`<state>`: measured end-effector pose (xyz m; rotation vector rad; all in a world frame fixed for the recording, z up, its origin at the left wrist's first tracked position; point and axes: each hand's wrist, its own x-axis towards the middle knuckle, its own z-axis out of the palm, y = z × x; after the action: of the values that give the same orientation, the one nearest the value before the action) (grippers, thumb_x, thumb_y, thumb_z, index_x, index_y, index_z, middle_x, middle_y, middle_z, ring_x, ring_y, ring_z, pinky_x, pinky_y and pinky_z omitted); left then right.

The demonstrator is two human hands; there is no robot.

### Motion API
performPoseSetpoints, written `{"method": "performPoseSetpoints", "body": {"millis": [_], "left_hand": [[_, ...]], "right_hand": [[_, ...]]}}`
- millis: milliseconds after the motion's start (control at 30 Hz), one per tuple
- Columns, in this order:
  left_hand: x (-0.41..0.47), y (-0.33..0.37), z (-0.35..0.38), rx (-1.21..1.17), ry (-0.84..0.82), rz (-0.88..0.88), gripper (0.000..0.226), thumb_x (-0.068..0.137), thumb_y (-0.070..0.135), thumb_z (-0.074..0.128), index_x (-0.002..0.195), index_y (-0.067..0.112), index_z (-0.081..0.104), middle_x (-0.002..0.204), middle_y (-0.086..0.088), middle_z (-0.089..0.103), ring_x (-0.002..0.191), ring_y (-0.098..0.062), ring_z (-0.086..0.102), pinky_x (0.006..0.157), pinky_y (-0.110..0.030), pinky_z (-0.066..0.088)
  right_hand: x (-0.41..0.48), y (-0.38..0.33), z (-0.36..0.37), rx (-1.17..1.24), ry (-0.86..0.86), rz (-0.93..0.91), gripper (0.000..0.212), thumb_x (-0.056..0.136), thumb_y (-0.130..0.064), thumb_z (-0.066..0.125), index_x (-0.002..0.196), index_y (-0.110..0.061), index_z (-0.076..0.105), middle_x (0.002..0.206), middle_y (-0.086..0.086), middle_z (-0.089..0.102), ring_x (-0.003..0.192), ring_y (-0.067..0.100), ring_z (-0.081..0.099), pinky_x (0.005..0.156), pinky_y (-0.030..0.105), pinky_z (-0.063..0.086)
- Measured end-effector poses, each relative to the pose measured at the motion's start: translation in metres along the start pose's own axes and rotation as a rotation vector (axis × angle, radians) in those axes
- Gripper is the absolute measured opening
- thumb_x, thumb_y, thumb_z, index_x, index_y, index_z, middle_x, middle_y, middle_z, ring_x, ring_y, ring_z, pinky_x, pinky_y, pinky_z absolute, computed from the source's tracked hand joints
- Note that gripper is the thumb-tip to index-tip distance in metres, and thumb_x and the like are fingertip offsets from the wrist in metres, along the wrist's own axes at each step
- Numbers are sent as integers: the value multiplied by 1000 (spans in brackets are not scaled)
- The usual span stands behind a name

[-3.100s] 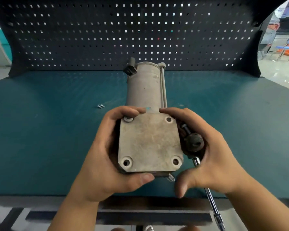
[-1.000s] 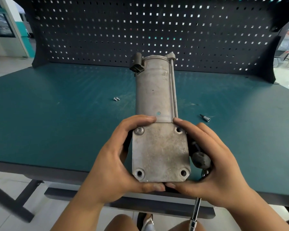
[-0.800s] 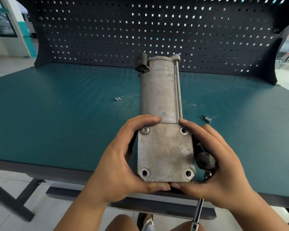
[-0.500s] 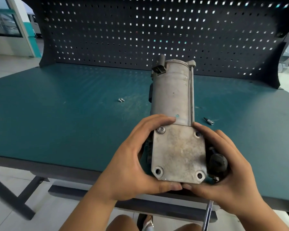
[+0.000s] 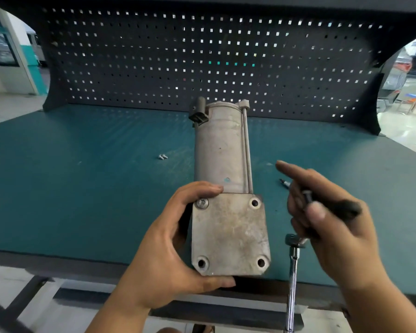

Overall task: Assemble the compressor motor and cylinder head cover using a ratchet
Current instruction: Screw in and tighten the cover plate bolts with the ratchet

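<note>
The ratchet point(image 5: 292, 284) is nearest. Its chrome handle runs down past the near edge of the table point(image 5: 82, 188), and its head sits against the curled lower fingers of the right hand point(image 5: 334, 224). Whether those fingers actually clamp it cannot be told.

The right hand is raised to the right of the assembly and touches none of it. Its thumb and middle fingers pinch a dark part point(image 5: 341, 209), which is blurred and has a short metal stud at the thumb end. The index finger is stretched out, pointing forward and left.

The left hand point(image 5: 168, 248) comes in from below with the wrist bent. It grips the square cylinder head cover point(image 5: 228, 234): the thumb lies along the cover's near edge, the index finger hooks over its far left corner, and the palm wraps the left side. One screw sits in that corner just under the fingertip; the other three corner holes are open.

From the cover the grey compressor motor point(image 5: 220, 150) stretches straight away from the left hand over the table. A long rod runs along its right side and a dark connector point(image 5: 198, 114) sits at its far end.

Beyond the left hand and to its left lie two small screws point(image 5: 163, 156). Just past the right index finger a small bit point(image 5: 283, 182) lies on the table, partly hidden. Farthest back stands the dark pegboard point(image 5: 202, 56).
</note>
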<state>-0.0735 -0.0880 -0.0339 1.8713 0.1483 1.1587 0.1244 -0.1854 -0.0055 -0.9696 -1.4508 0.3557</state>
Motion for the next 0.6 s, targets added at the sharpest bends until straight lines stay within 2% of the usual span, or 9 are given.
{"method": "performPoseSetpoints", "body": {"millis": [67,200,300,400,500,600], "left_hand": [[1,0,-1,-33,4,-6,80,55,43,87,125,33,50,131,5,50,124,-16,50,95,-21,44],[16,-2,-10,-172,18,-53,80,53,41,89,123,26,53,125,5,56,116,-14,55,89,-22,47],[35,-5,-18,-268,40,-125,79,48,42,91,118,24,58,119,3,61,110,-13,59,84,-23,50],[57,-8,-21,-350,55,-226,83,40,41,93,114,20,61,112,1,64,102,-16,62,78,-23,52],[73,-11,-22,-416,75,-298,86,34,38,95,111,17,63,108,-2,67,98,-19,64,75,-24,53],[79,-14,-23,-414,37,-314,80,36,36,95,109,21,65,111,-4,67,99,-22,65,75,-26,54]], "right_hand": [[13,-6,-5,-3,3,-8,35,81,-31,55,113,-34,69,73,-13,47,61,9,41,56,14,33],[44,-28,-15,-240,-102,-129,36,85,-19,51,114,-32,68,74,-15,50,61,4,46,61,10,34],[65,-34,-17,-302,-159,-132,34,84,-18,61,111,-36,68,75,-9,54,65,6,48,63,13,37],[82,-31,-16,-156,-104,-78,27,74,-12,69,92,-32,69,71,-11,60,64,0,53,60,9,40],[97,-19,-17,-66,-14,-12,11,69,-15,71,70,-24,66,58,-9,61,48,0,52,50,6,37],[114,-6,-18,-40,-28,2,7,75,-10,65,73,-16,62,56,-7,60,44,0,50,48,4,36]]}}
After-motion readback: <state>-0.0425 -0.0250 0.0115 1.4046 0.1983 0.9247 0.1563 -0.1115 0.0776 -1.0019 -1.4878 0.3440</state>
